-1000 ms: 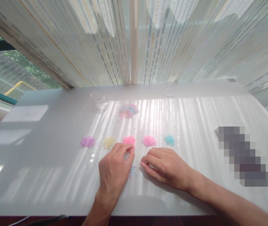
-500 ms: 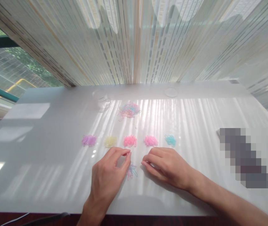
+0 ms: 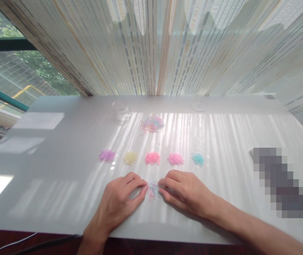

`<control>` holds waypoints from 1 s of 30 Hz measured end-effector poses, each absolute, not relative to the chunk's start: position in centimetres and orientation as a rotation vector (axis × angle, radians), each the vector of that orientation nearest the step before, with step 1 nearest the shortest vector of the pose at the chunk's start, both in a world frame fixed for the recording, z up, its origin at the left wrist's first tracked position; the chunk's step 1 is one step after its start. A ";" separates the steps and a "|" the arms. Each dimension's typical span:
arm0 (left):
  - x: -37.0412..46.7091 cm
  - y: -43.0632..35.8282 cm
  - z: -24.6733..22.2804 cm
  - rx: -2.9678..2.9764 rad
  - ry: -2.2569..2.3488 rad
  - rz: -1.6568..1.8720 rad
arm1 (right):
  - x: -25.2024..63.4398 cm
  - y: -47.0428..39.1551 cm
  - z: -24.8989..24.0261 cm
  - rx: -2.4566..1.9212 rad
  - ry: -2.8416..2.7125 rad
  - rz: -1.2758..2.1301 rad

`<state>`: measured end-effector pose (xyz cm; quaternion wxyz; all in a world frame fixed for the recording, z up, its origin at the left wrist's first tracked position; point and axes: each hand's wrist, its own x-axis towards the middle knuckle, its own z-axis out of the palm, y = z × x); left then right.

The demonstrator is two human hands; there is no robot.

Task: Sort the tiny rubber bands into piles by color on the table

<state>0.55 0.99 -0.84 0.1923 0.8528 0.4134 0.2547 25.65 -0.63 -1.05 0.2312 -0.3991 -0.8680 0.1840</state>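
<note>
A small heap of mixed rubber bands [image 3: 152, 191], pink, blue and lilac, lies on the white table between my hands. My left hand [image 3: 126, 193] pinches at the heap's left edge, thumb against forefinger. From the other side my right hand [image 3: 181, 191] pinches at its right edge, with bands showing against the fingertips. Beyond them stretches a row of sorted heaps: purple bands [image 3: 107, 156], yellow bands [image 3: 130, 158], coral-pink bands [image 3: 152, 158], light pink bands [image 3: 175, 158] and teal bands [image 3: 197, 159]. A larger mixed pile of bands [image 3: 152, 124] sits behind the row.
A clear jar [image 3: 124, 115] stands at the back left of the table [image 3: 68, 148], and a clear round lid [image 3: 198, 106] lies at the back right. On the right is a blurred-out object [image 3: 282, 184]. A striped curtain [image 3: 151, 49] hangs behind the far edge.
My left hand has come down from near the yellow and coral heaps to the small mixed heap. My right hand has closed in on it too. The view has shifted slightly.
</note>
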 end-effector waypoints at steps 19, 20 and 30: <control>1.7 1.6 -0.5 2.447 1.281 0.682 | 25.7 -0.3 -1.4 -1.122 -2.258 0.521; 1.9 1.6 -0.4 2.451 1.273 0.651 | 25.8 -0.2 -1.4 -1.129 -2.267 0.529; 2.8 1.3 0.6 2.260 1.012 0.578 | 26.3 -0.3 -1.1 -1.085 -2.223 0.568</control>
